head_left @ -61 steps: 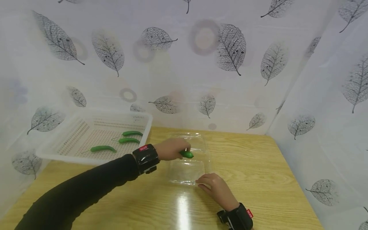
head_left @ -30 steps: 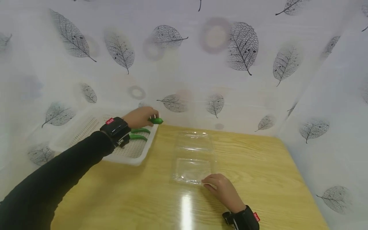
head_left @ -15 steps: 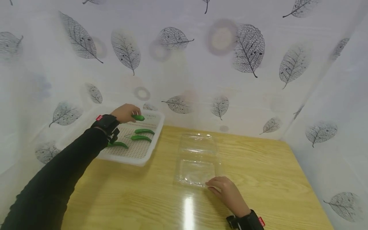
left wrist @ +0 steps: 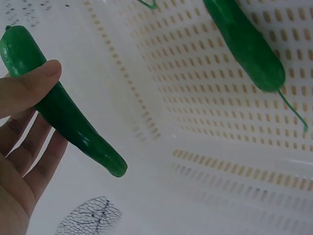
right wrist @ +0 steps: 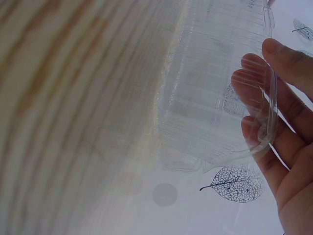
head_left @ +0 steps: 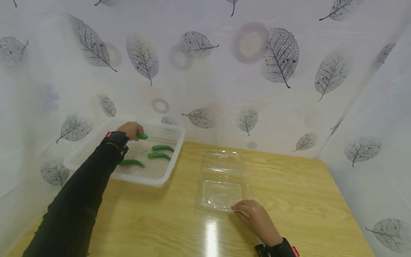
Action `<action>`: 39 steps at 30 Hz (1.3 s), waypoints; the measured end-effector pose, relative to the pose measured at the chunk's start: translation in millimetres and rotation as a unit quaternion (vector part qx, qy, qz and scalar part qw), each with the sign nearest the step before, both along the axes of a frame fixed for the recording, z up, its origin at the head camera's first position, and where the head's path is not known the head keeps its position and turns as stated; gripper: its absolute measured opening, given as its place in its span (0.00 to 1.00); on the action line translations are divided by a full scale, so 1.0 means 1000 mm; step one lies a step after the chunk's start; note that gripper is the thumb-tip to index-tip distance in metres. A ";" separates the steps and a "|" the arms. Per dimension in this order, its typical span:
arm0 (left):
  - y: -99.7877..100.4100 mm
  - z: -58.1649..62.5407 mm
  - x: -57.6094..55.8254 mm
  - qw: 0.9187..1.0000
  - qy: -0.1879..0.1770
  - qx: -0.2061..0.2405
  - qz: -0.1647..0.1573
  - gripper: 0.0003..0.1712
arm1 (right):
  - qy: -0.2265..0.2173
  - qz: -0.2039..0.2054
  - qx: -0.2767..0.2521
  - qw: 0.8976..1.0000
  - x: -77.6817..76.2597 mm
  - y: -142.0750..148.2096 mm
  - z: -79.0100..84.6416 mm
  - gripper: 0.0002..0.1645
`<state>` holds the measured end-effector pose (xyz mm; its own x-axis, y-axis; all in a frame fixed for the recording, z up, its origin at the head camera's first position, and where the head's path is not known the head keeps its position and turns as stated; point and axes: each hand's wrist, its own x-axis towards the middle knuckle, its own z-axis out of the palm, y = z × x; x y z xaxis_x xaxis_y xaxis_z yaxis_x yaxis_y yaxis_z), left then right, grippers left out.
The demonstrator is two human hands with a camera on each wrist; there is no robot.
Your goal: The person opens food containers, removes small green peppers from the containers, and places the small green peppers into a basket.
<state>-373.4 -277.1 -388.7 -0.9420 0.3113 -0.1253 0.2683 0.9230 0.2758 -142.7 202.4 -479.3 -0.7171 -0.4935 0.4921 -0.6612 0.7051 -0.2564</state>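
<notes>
My left hand (head_left: pixel 131 130) pinches a green chili pepper (left wrist: pixel 73 115) between thumb and fingers, above the back part of a white perforated plastic basket (head_left: pixel 167 175). Three more peppers lie on the basket floor: one near the back right (head_left: pixel 163 147), one just in front of it (head_left: pixel 159 156), and one by my left sleeve (head_left: pixel 133 162). On the table, the clear plastic clamshell box (head_left: pixel 221 194) lies with its lid folded back, no pepper in it. My right hand (head_left: pixel 255 216) grips its near right corner, thumb on one side of the rim and fingers on the other.
The wood-grain table (head_left: pixel 282 185) carries both basket and box, the basket at its back left. A pale leaf-patterned sheet (head_left: pixel 212 85) hangs along the back and sides. A light reflection (head_left: pixel 211 235) shows on the table in front of the box.
My left hand has carried the pepper left from over the clear box to above the basket. The right hand keeps its grip on the box. The head view has shifted slightly left.
</notes>
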 end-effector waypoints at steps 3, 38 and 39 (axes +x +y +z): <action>-0.005 -0.003 0.001 1.000 -0.014 -0.009 0.019 0.15 | 0.008 0.004 -0.001 1.000 0.000 -0.002 0.000 0.15; -0.129 -0.232 -0.148 0.992 -0.109 -0.032 0.054 0.17 | 0.000 -0.001 0.002 1.000 0.002 0.000 0.002 0.13; -0.129 -0.236 -0.150 0.991 -0.111 -0.039 0.068 0.16 | 0.002 0.001 0.000 1.000 0.002 0.000 0.002 0.14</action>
<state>-523.0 -405.6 -624.4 -0.9214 0.1646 -0.3520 0.0811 0.9674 0.2401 -140.9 202.4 -477.2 -0.7145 -0.4942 0.4953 -0.6630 0.7044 -0.2535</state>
